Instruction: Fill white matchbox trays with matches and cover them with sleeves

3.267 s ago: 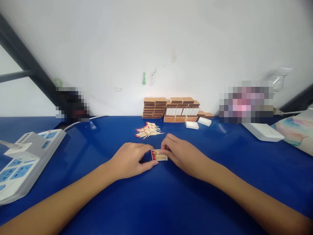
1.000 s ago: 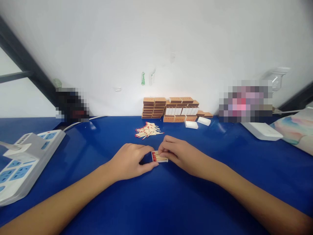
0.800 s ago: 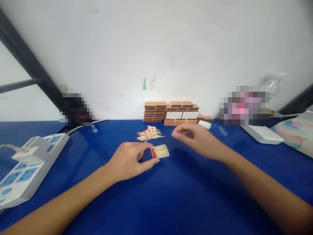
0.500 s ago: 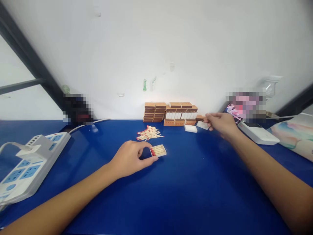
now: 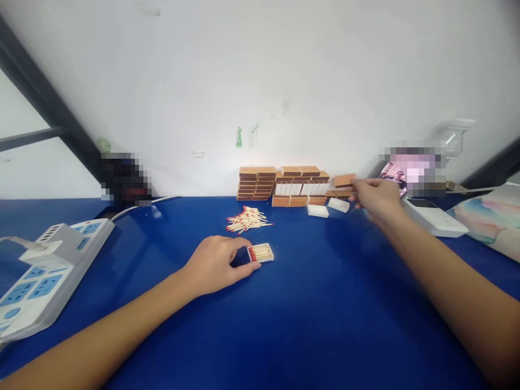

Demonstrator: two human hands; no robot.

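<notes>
My left hand (image 5: 217, 262) grips the left end of a small white matchbox tray (image 5: 266, 259) between thumb and fingers. Red-headed matches lie in that tray, heads toward my hand. At the back right, my right hand (image 5: 377, 197) pinches an orange-brown matchbox sleeve (image 5: 344, 181), lifted above others of its kind. Two white trays (image 5: 317, 210) lie on the blue table just left of my right hand. Behind my left hand is a loose heap of matches (image 5: 248, 220).
Stacked matchboxes (image 5: 255, 184) and a second stack (image 5: 300, 187) stand along the wall. A power strip (image 5: 52, 276) with a plug and cable lies at the left. To the right are a phone (image 5: 394, 176), a white device (image 5: 434, 216) and a colourful bag (image 5: 487, 216).
My right hand has raised the matchbox sleeve off the table, uncovering the second white tray. My left hand stays on its tray in nearly the same place.
</notes>
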